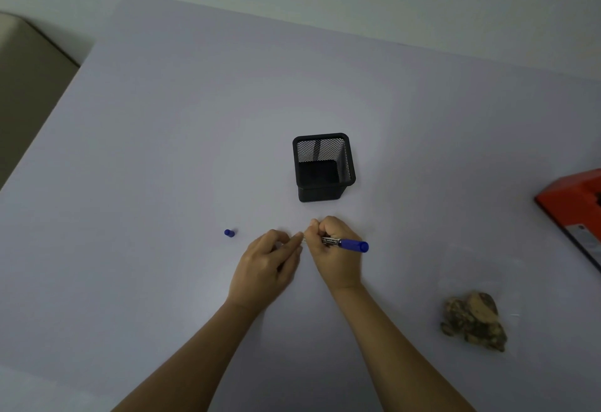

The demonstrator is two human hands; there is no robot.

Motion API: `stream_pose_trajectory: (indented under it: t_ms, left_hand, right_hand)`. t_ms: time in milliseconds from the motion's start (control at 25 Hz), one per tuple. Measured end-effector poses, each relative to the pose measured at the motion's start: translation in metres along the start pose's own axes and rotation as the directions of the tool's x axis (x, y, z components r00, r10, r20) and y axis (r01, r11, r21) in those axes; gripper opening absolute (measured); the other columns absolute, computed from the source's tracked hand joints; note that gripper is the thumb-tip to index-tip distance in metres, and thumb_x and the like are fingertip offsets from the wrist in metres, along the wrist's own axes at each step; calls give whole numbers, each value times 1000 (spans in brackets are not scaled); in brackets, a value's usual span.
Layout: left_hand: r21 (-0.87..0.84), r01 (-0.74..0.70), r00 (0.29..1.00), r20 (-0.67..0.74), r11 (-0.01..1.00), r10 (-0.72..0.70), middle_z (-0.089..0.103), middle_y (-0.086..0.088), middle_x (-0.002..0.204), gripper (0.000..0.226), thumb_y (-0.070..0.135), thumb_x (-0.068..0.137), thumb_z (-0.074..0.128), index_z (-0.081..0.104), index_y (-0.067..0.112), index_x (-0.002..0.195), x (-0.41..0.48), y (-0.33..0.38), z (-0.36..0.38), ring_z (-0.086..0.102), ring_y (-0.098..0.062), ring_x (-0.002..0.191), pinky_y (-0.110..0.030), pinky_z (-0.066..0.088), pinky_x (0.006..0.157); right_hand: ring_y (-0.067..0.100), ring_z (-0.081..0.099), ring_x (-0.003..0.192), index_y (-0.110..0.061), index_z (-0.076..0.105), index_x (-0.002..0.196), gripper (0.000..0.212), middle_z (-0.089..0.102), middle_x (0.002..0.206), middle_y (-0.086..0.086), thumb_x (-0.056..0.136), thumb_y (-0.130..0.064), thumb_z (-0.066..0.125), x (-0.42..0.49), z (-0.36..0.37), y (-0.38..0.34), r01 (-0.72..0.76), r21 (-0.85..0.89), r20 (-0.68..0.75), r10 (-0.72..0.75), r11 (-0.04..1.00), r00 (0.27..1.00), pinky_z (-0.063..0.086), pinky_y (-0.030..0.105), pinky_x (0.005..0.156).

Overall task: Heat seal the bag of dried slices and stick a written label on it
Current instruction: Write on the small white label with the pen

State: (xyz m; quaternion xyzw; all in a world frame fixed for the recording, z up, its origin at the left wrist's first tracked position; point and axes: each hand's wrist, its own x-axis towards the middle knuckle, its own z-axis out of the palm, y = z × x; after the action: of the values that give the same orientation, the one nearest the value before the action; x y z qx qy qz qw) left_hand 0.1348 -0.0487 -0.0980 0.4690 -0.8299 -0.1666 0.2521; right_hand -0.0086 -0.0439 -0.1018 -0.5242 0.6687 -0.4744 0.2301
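Head view. The right hand is clenched around a pen. The pen's long axis runs nearly level across the view: its blue rear end sticks out to the right of the knuckles, while the tip points left and is hidden between the two hands. The left hand sits just beside the right, on its left. Its fingers are curled and pressed down toward the table, touching or almost touching the right hand at the point where the tip should be. Whether they pin something is hard to say: a label is probably under them, but it is too small and pale against the table to make out. By my reading, the writing step is in hand and the move turns on that small patch between the fingertips, with the tip coming at it from the right.

The cap lies loose on the table, left of the left hand and apart from it, so the left hand is the nearer one to fetch it. A black mesh holder stands upright just beyond the fingers and looks empty.

The bag of dried slices lies well off to the right and nearer the person than the hands, so the right hand is closer to it. It looks like a lumpy brown and tan heap, and any clear film around it barely shows. An orange device, cut off by the right edge, lies farther right; it may be the sealer.
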Motion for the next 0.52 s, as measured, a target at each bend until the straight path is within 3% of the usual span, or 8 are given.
stream_pose_trajectory:
  t_ms: [240, 520]
  left_hand:
    - [-5, 0, 1000, 7, 1000, 0, 63, -7, 81, 28, 24, 89, 55, 72, 8, 105, 0, 0, 1, 58, -17, 64, -26, 52, 60]
    - [-12, 1, 1000, 1, 1000, -1, 63, -6, 81, 27, 23, 89, 56, 72, 9, 106, 0, 0, 0, 58, -15, 65, -23, 50, 61]
  right_hand:
    - [13, 39, 55, -4, 45, 58, 36, 45, 50, 7, 87, -24, 48, 0, 1, 1, 2, -9, -9, -2, 1000, 1000, 36, 9, 48]
    - [11, 36, 49, -5, 44, 57, 37, 40, 52, 0, 87, -24, 48, 0, 1, 2, -3, -22, 1, 3, 1000, 1000, 34, 12, 47]
